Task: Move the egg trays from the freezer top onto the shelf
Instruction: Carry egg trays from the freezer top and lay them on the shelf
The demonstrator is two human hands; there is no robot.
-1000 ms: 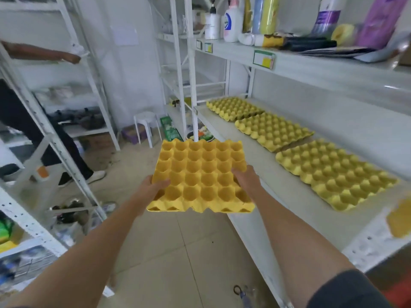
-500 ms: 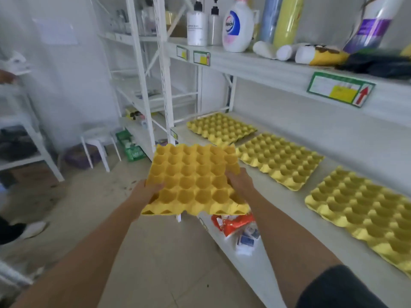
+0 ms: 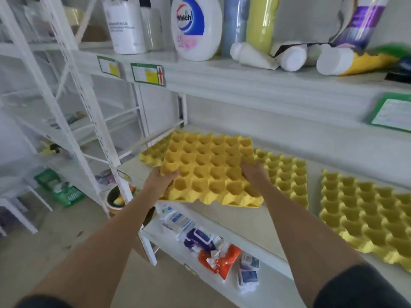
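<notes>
Gripping a yellow egg tray (image 3: 209,172) by its sides, both hands (image 3: 159,181) hover over the shelf (image 3: 242,221). Lowering it level onto the far-left tray (image 3: 153,153) should let it nest.

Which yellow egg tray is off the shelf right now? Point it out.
The egg tray gripped by both hands, left hand and right hand. It is raised over the far-left tray; the middle tray and right tray lie flat.

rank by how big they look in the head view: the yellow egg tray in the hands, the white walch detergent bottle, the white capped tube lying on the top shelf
1. Yellow egg tray, gripped by left hand and right hand; it is nearest the camera, which inflates it.
2. White Walch detergent bottle.
3. White capped tube.
</notes>
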